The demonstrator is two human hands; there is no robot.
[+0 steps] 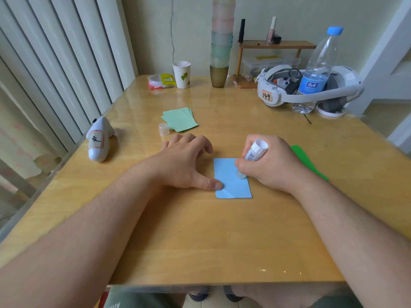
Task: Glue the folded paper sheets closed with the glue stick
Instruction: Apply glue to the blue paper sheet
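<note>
While the left hand pins the blue paper by thumb at its left edge, fingers spread on the table, the right hand grips the glue stick, tip down on the sheet's right side. Paper: thin, light, creased; likely slides unless pinned. Beyond the left hand: cap, green sheets.

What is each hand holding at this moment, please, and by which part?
The right hand grips the glue stick around its barrel. The left hand holds nothing; its thumb presses the blue paper.
</note>
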